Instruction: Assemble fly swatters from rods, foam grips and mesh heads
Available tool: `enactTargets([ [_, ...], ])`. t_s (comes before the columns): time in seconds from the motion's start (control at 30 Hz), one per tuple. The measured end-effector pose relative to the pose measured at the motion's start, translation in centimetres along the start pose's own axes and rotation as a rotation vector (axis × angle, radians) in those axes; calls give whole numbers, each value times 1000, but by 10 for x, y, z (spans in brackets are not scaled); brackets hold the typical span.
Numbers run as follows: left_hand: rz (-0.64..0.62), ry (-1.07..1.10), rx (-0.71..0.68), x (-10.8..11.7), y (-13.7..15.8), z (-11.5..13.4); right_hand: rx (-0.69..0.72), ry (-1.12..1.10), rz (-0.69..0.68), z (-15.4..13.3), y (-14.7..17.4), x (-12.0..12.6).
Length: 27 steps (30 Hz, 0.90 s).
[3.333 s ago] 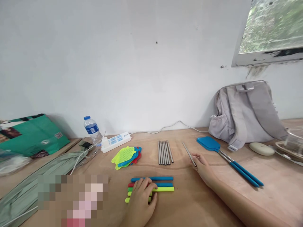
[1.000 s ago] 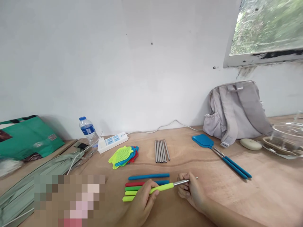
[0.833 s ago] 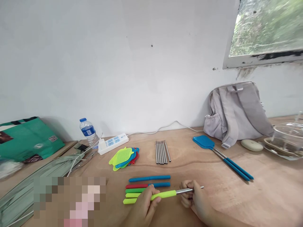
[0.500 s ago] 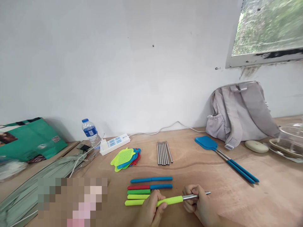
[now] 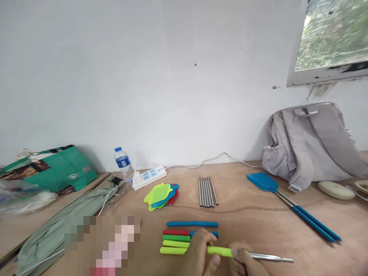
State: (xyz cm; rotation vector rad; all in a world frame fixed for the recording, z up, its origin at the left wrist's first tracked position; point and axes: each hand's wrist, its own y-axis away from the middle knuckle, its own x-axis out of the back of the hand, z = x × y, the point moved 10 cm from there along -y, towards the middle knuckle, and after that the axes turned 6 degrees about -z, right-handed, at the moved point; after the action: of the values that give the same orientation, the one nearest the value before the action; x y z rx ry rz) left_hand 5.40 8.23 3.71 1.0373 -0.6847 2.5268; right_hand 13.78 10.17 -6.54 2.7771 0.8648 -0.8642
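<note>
Wooden tabletop (image 5: 258, 214): left hand (image 5: 201, 255) grips lime-green foam handle sleeve (image 5: 220, 251); right hand (image 5: 244, 264) pinches thin silver metal rod (image 5: 270, 258).

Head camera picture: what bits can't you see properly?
- Left hand and right hand: cut off by the bottom edge.
- Yellow-green handle: its middle is hidden under the fingers.
- Blocky patch: blurred out.
- Bottle label: too small to read.

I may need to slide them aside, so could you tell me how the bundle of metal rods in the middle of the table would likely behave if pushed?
The metal rods look thin, round and loose, so they would probably roll and scatter. They seem stiff, and probably light, given how slender they are.
</note>
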Motion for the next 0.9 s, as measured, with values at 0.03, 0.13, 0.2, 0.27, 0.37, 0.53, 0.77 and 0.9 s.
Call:
enactTargets([
  [0.03,79,-25,-1,15,0,-4,-17,-53,15,-3,-3,2],
  [0.13,318,-146,152,70,0,-43,11,-206,137,-22,-8,15],
  [0.2,463,-248,215,104,0,-70,20,-279,209,-31,-9,23],
  [0.27,498,-351,245,123,-7,-96,12,-310,231,-33,-9,25],
  [0.37,477,-477,367,134,-15,-135,-15,-321,224,-30,-7,27],
  [0.53,261,-556,526,122,-24,-175,-20,-378,332,-26,-2,37],
  [0.77,156,-494,525,121,-25,-169,-85,-354,379,-21,-5,34],
  [0.9,257,-478,470,137,-26,-150,-111,-234,311,-23,-8,33],
])
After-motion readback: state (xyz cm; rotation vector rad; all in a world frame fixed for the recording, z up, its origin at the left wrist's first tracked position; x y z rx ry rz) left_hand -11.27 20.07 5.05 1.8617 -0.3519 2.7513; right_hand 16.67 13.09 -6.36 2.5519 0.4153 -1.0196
